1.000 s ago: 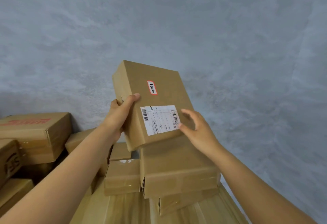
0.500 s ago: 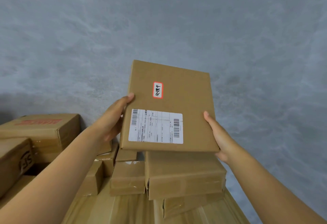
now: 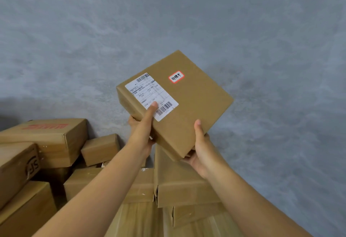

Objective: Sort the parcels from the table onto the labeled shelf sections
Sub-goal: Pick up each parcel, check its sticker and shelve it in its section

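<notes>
While raised over piled brown cardboard parcels [image 3: 56, 139] on wooden counter [image 3: 142, 221] | flat brown cardboard parcel [image 3: 187, 113] tilted, white label [image 3: 149, 94] leftward | left hand [image 3: 144, 133], right hand [image 3: 200, 150] gripping edges.

red-bordered sticker [image 3: 176, 76] on held parcel [image 3: 196, 105] reads 处理中; shipping label [image 3: 151, 96] has barcodes, print too tiny; left box [image 3: 16, 169] stamped "SF"
</notes>
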Demonstrator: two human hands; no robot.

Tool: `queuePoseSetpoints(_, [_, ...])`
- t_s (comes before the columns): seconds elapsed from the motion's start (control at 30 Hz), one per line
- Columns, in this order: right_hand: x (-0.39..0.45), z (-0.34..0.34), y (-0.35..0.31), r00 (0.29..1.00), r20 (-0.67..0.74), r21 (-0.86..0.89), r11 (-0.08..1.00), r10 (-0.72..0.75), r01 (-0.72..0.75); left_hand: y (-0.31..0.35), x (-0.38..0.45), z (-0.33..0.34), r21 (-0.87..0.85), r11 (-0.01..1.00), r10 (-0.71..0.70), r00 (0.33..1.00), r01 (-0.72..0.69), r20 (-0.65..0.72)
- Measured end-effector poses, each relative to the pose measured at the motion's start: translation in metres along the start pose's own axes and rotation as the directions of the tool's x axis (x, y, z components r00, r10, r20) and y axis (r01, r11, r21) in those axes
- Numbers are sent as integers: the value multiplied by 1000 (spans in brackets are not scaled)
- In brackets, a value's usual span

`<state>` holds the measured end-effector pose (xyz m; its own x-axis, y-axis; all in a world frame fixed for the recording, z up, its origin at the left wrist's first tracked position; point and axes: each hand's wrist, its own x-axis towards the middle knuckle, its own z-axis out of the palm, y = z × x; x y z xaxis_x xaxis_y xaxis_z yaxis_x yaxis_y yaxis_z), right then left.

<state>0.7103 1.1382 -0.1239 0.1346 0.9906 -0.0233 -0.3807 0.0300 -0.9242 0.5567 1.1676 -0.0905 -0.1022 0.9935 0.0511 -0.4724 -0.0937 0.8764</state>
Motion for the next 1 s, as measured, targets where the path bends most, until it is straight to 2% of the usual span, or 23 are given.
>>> queuePoseSetpoints(0.07, [2,-9,-2,1000,-2,-76,997,-6,6,2,-1,0,22,1000,23,1000,-23,-4])
queuePoseSetpoints(0.23, [8,-48,-26,956,-163,-425,892,-244,155,15,3,-14,99,987,133,989,-126,-69])
queuePoseSetpoints(0.3, [11,-60,-41,938,-180,-509,844,-296,169,17,2,-17,147,981,136,990,-129,-38])
queuePoseSetpoints(0.4, [13,-78,-57,960,-132,-582,803,-249,128,26,-1,-21,218,969,98,992,-114,83])
queuePoseSetpoints(0.47, [11,-84,-63,985,-62,-579,810,-163,97,30,-4,-23,250,963,55,981,-101,186])
queuePoseSetpoints(0.53, [5,-86,-67,997,13,-492,868,-74,71,33,-11,-19,267,954,60,958,-139,281])
queuePoseSetpoints(0.63, [-6,-91,-70,996,88,-417,908,-9,45,37,-20,-14,256,952,69,936,-165,346])
queuePoseSetpoints(0.73, [-11,-96,-71,993,114,-396,915,-35,78,38,-26,-14,263,946,73,915,-190,397])
queuePoseSetpoints(0.87, [-17,-100,-72,979,125,-340,921,-159,193,34,-40,-12,250,945,96,907,-213,411])
queuePoseSetpoints(1.0, [-24,-102,-70,962,120,-299,915,-246,271,22,-56,-9,252,941,138,936,-226,324])
